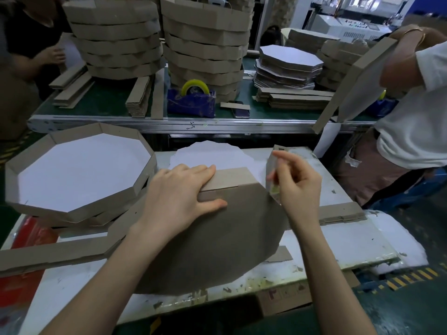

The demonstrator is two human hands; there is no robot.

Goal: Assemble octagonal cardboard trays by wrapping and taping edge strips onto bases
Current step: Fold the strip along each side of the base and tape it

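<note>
The base [217, 238] lies brown side up in the middle of the worktop [338, 240], just beside a finished tray [79, 170]. In the head view, our left hand [179, 197] is spread flat, pressing the edge strip [229, 178] onto the base's far edge. Our right hand [297, 187] pinches what looks like a short piece of tape [274, 189] (clear, hard to make out) at the next corner, where the strip turns upright. We judge the fold should sit tight to the edge before the tape crosses the seam, then be rubbed flat without wrinkles.
</note>
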